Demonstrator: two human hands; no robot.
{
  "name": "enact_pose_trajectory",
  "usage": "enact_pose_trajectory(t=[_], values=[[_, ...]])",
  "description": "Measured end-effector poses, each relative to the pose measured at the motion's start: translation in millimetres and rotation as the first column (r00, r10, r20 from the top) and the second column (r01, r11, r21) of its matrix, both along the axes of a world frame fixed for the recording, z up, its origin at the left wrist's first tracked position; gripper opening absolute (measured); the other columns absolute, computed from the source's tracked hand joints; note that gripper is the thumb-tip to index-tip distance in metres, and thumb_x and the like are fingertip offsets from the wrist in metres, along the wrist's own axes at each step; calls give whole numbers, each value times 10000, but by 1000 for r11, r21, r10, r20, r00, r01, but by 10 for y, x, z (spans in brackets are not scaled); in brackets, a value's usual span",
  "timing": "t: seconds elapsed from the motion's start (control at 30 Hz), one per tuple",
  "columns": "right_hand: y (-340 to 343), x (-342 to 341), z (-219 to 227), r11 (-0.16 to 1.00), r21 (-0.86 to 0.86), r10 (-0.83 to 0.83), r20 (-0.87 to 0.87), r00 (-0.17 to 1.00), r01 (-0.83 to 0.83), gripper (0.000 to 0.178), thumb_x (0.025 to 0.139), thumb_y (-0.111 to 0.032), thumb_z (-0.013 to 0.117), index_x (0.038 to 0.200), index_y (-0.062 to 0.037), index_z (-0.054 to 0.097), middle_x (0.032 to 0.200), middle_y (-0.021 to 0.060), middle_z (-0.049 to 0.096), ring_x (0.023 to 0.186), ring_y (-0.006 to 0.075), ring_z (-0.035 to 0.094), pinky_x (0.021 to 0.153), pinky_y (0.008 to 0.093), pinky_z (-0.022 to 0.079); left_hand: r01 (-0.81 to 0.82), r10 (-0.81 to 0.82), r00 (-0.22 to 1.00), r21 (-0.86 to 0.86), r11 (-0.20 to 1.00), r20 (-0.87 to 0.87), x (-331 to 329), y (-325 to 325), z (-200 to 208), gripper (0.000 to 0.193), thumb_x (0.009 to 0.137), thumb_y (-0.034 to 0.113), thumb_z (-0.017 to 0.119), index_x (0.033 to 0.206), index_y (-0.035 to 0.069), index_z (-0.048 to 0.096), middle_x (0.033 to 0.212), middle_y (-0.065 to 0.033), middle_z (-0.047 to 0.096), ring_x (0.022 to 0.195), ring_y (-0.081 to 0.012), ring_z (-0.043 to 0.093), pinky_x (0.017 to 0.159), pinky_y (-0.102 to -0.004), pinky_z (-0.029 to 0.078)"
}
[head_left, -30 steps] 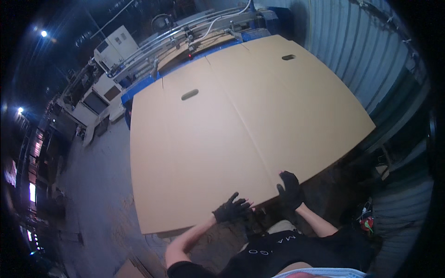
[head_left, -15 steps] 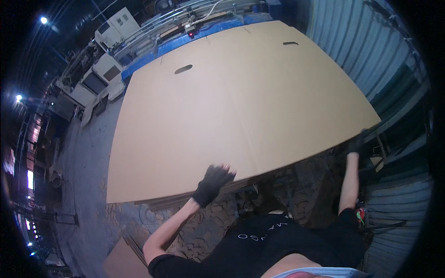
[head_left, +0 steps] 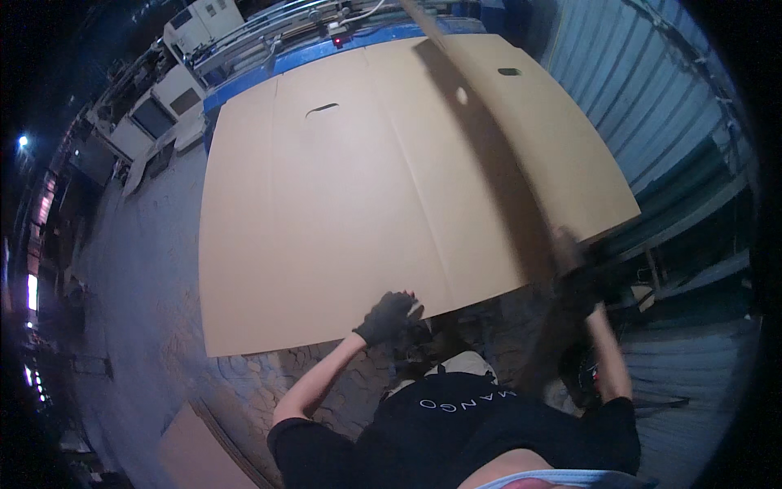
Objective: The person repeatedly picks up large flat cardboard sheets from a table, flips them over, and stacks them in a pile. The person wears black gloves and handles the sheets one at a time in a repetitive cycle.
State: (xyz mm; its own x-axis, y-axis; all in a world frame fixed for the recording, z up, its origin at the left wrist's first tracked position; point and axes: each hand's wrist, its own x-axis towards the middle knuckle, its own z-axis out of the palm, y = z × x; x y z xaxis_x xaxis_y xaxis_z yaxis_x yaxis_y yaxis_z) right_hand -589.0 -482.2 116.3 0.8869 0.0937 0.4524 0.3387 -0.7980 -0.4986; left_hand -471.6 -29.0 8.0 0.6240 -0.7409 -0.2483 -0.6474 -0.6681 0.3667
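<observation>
Machine (head_left: 318, 54) beyond, cardboard (head_left: 498, 151) lengthwise toward it.

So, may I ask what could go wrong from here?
The raised, brown cardboard panel could slip away from the black-gloved right hand at its near end; blur hides the grip.

The wide, flat brown cardboard sheet might shift and scrape the black-gloved left hand at its near edge.

The panel's far end overlaps the blue machine with metal rails in this view, so it may knock there, though the gap is unclear.
</observation>
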Motion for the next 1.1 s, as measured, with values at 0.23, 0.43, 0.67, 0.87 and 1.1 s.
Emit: enact_pose_trajectory(t=[0.23, 0.43, 0.67, 0.87, 1.1], values=[[1659, 409, -733, 698, -657, 160, -247, 956, -287, 516, 880, -273, 605, 1383, -230, 500, 1414, 143, 472, 1279, 328, 475, 1070, 540, 336, -912, 321, 409, -395, 111, -854, 1122, 382, -406, 251, 1005, 331, 455, 1089, 132, 583, 1092, -108, 645, 1014, -211, 605, 703, -367, 514], [1166, 866, -757, 917, -77, 336, -378, 862, -391, 573, 783, -372, 712, 1298, -167, 567, 1305, 122, 567, 1252, 297, 507, 1046, 566, 340, -974, 122, 227, -228, 9, -966, 2048, -75, -683, 501, 985, 575, 429, 1052, 102, 578, 952, -48, 623, 741, -139, 565, 623, -315, 484], [27, 1997, -886, 960, 41, -276, -53, 960, 279, 449, 825, -212, 671, 1253, -96, 599, 1229, 141, 612, 1197, 334, 526, 1066, 439, 364, -797, 600, 455, -601, -56, -658, 4080, -848, -11, 835, 954, 695, 300, 1286, -35, 531, 1181, -125, 610, 1054, -243, 560, 905, -414, 463], [-306, 2592, -1146, 887, -74, -461, -149, 875, 455, 444, 850, -205, 655, 1270, -76, 588, 1275, 158, 589, 1223, 339, 501, 1068, 443, 364, -945, 690, 305, -298, 134, -656, 4751, -1094, 760, 854, 937, 703, 289, 1431, 17, 402, 1413, -197, 493, 1245, -356, 512, 1012, -499, 427], [-111, 2744, -1227, 833, -295, -502, -48, 863, 468, 373, 902, -232, 617, 1251, -100, 614, 1197, 186, 601, 1146, 357, 515, 982, 470, 400, -816, 169, 567, -578, -23, -806, 5185, -1070, -273, 725, 991, 601, 355, 1398, 10, 456, 1327, -127, 572, 1151, -238, 579, 939, -402, 496]])
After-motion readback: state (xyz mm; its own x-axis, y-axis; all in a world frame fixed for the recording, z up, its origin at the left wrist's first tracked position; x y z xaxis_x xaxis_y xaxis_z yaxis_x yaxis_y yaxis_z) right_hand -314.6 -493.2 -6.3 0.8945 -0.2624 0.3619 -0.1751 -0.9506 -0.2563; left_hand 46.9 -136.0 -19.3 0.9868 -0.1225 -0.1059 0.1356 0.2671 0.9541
